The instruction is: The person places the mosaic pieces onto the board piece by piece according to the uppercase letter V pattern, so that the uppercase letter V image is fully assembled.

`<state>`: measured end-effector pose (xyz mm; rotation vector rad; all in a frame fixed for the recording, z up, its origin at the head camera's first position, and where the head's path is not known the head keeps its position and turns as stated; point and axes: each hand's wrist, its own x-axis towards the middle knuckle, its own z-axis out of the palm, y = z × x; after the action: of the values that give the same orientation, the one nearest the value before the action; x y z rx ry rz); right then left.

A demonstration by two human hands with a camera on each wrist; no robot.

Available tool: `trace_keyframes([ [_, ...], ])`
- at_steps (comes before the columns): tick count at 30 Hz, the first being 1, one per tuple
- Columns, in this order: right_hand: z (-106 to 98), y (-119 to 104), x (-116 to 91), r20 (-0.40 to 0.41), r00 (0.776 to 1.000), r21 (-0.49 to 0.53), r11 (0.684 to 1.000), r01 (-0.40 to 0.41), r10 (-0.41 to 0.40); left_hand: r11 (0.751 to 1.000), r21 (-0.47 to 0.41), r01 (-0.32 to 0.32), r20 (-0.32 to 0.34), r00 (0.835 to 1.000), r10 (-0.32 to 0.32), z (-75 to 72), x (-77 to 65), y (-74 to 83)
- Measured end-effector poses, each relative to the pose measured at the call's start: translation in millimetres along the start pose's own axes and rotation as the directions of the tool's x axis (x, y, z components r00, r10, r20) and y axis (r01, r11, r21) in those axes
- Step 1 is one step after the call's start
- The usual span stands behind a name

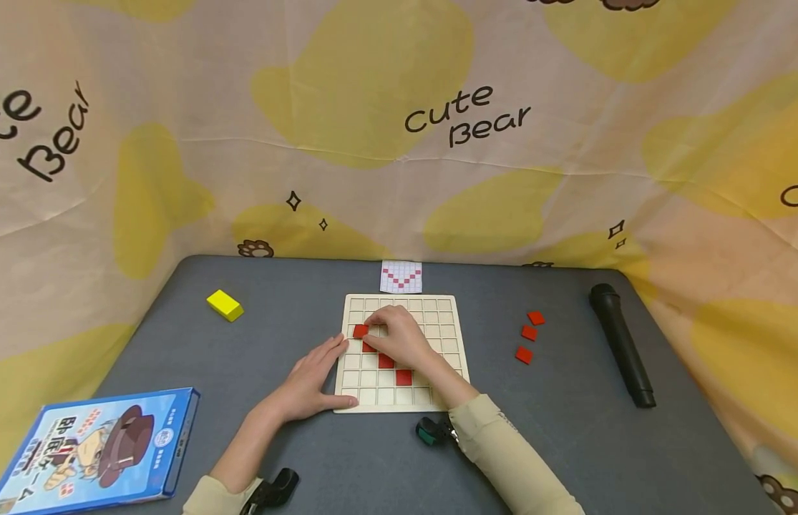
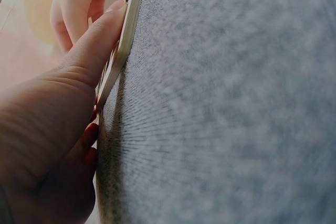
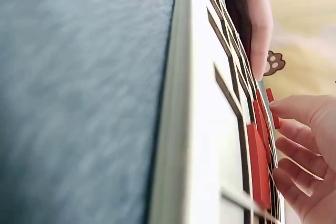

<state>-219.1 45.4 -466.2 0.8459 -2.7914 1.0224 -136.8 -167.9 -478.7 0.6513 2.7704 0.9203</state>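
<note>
The thumb and index finger of the right hand (image 1: 401,336) pinch a red tile (image 1: 360,331) over the upper left part of a pale gridded board (image 1: 459,354); from here I can't quite tell whether the tile's underside meets the grid. The other fingers of that hand bend loosely beneath. Across from it, the left hand (image 1: 308,383) grips nothing: its fingers lie extended against the board's left edge, and its thumb stretches along the near edge, its tip touching the corner area. Three more red tiles (image 1: 386,361) sit in the squares, stepping diagonally down toward the right from the pinched one, the topmost partly covered by the right hand. Just beyond the far edge is a small card (image 1: 401,277) marked with a V of pinkish squares. Off to the right lie three loose red tiles (image 1: 529,333) in a rough line, and past them a black microphone (image 1: 623,347). Over on the left there's a yellow block (image 1: 225,305), and nearer the person, a blue box (image 1: 102,450) with a brown hat printed on it, all on the dark grey table (image 1: 489,458).
</note>
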Motion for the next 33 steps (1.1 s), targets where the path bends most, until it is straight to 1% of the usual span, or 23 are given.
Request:
trace_keyframes([
  [5, 3.7, -4.8, 6.4, 0.002, 1.000, -0.070, 0.997, -0.017, 0.017, 1.000, -0.001, -0.013, -0.010, 1.000, 0.013, 0.4, 0.2, -0.3],
  [9, 5.6, -6.3, 8.0, 0.007, 1.000, -0.085, 0.996, -0.027, 0.028, 1.000, 0.001, -0.008, -0.005, 1.000, 0.008, 0.7, 0.6, -0.5],
  [12, 7.5, -5.4, 7.9, 0.015, 0.999, -0.077, 0.997, -0.032, 0.033, 1.000, 0.000, -0.006, -0.004, 1.000, 0.006, 0.7, 0.6, -0.4],
  [17, 9.4, -3.1, 4.4, 0.025, 1.000, -0.037, 0.999, -0.016, 0.017, 1.000, 0.000, -0.004, 0.001, 1.000, 0.004, 0.4, 0.1, -0.3],
  [21, 6.7, 1.5, -1.6, 0.004, 1.000, 0.026, 1.000, 0.015, -0.015, 1.000, -0.001, 0.000, 0.002, 1.000, 0.000, 1.1, 0.9, 0.0],
  [27, -2.4, 4.7, -10.9, -0.045, 0.999, 0.141, 0.990, -0.009, 0.015, 1.000, 0.001, 0.005, 0.002, 1.000, -0.005, 1.7, 0.8, -0.5],
  [30, -3.3, 5.8, -12.5, -0.035, 0.999, 0.146, 0.989, 0.016, -0.011, 1.000, -0.001, 0.008, 0.000, 1.000, -0.008, 1.4, 0.5, -0.5],
  [33, -0.9, 6.6, -13.2, -0.014, 0.998, 0.117, 0.991, 0.068, -0.067, 1.000, -0.002, 0.005, 0.000, 1.000, -0.005, 1.1, 0.6, -0.4],
])
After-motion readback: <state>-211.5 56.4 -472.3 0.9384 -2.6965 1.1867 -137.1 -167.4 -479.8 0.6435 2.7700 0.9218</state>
